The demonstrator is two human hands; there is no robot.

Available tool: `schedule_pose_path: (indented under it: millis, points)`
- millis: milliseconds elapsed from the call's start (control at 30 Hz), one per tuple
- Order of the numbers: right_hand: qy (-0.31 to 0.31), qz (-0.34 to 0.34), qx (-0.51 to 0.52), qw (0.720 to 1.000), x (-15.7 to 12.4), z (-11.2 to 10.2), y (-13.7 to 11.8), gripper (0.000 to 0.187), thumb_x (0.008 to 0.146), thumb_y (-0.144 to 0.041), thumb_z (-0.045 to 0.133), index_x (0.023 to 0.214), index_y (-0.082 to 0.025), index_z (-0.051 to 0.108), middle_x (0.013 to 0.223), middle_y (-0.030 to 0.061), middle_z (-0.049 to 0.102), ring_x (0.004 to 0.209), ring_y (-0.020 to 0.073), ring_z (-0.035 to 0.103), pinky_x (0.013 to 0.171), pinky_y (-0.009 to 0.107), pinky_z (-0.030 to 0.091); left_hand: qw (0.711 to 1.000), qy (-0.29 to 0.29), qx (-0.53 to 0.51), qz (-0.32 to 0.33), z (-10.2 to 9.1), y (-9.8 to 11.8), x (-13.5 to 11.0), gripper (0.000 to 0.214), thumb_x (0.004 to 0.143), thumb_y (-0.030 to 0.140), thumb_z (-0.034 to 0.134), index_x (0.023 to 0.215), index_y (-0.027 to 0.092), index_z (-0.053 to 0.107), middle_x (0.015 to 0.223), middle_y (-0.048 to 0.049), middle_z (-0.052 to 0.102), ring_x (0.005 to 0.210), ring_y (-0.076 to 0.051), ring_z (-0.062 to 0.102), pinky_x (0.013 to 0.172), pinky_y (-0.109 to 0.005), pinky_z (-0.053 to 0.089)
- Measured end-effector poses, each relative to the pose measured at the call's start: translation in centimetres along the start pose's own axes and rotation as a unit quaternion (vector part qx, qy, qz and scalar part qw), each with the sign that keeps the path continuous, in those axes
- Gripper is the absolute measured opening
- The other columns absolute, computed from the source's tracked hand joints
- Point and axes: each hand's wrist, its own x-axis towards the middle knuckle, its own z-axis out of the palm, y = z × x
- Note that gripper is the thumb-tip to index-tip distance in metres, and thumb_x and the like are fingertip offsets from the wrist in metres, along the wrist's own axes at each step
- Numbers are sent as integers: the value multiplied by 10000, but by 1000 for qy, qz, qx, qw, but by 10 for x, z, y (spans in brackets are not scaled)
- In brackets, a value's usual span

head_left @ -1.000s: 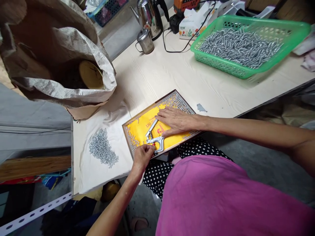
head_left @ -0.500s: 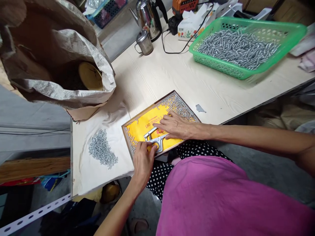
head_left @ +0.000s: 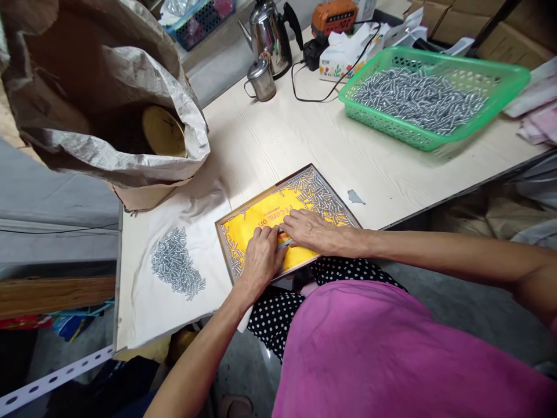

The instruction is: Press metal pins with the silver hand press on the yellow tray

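Note:
A shallow framed tray (head_left: pixel 226 223) with a yellow printed bottom lies at the table's near edge, with small silver metal pieces along its far and left sides. My left hand (head_left: pixel 260 258) is curled over a metal plier-like tool lying in the tray; only a sliver of the tool (head_left: pixel 282 242) shows between my hands. My right hand (head_left: pixel 310 231) rests next to it with fingers bent down on the tool or the tray's bottom. Whatever the fingers hold is hidden.
A pile of silver pieces (head_left: pixel 176 268) lies on a white cloth (head_left: pixel 143 307) left of the tray. A green basket (head_left: pixel 430 101) full of similar pieces stands at the back right. A big open sack (head_left: pixel 104 98) fills the back left; a kettle (head_left: pixel 272 35) and small cup (head_left: pixel 261 78) stand behind.
My left hand moved up from the tray's near edge onto the tool and now covers it. My right hand slid slightly toward me and curled. The tool has gone almost out of sight.

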Motion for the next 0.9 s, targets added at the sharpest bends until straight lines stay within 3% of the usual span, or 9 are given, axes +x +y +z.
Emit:
schedule_pose_path:
  millis: [200, 267, 367, 433, 567, 733, 800, 900]
  points:
    - [2, -21, 15, 1000, 0, 7, -4, 161, 968, -115, 486, 987, -132, 645, 887, 95, 654, 877, 226, 564, 760, 351, 394, 999, -8, -32, 3, 2, 1, -1, 182, 922, 237, 600, 1096, 200, 640, 993, -87, 653, 978, -265, 559, 853, -393, 519]
    - [8, -8, 8, 1000, 1, 6, 0, 146, 972, -193, 534, 1034, -122, 646, 936, 108, 663, 923, 245, 560, 788, 362, 392, 999, 6, -34, -1, 3, -1, -1, 262, 909, 251, 628, 1166, 196, 622, 1044, -92, 656, 1009, -269, 567, 890, -411, 523]
    - [26, -10, 4, 1000, 1, 2, 10, 377, 931, -440, 628, 1114, -110, 631, 1059, 140, 663, 1007, 291, 537, 848, 393, 384, 998, 48, -48, -5, 7, -3, -6, 422, 897, 260, 661, 1299, 178, 564, 1238, -132, 624, 1126, -285, 561, 986, -466, 509]
    - [35, -23, 10, 999, 3, 2, 20, 430, 928, -515, 610, 1113, -127, 633, 1067, 131, 665, 998, 289, 533, 856, 393, 368, 995, 77, -56, 9, 12, -2, -13, 351, 920, 245, 635, 1263, 182, 600, 1370, -155, 564, 1236, -298, 522, 1043, -495, 484]
    - [37, -33, -14, 999, 20, 8, 43, 151, 979, -247, 523, 976, -181, 658, 947, 83, 672, 918, 246, 525, 804, 367, 310, 992, 94, -60, 66, 25, 8, -24, 168, 972, 203, 541, 1022, 186, 701, 1393, -115, 575, 1350, -290, 448, 1108, -479, 452]
    - [53, -60, -59, 995, 48, 12, 56, 155, 946, -163, 524, 876, -210, 654, 862, 71, 657, 895, 250, 492, 756, 370, 258, 987, 117, -77, 77, 26, 11, -30, 217, 994, 225, 508, 1046, 186, 715, 1262, -98, 642, 1262, -249, 513, 1048, -410, 497]
    - [56, -55, -66, 995, 51, 13, 54, 165, 936, -142, 523, 872, -217, 655, 845, 73, 645, 890, 256, 481, 750, 376, 255, 986, 151, -65, 15, 18, -9, -37, 217, 991, 248, 521, 1043, 193, 725, 1189, -101, 654, 1133, -235, 568, 961, -381, 528]
    - [60, -39, -63, 995, 47, 17, 49, 186, 937, -125, 501, 892, -219, 656, 865, 86, 633, 884, 259, 469, 755, 381, 266, 957, 206, 11, -203, 0, -66, -59, 246, 993, 240, 497, 1000, 184, 736, 1036, -117, 659, 982, -244, 589, 836, -372, 528]
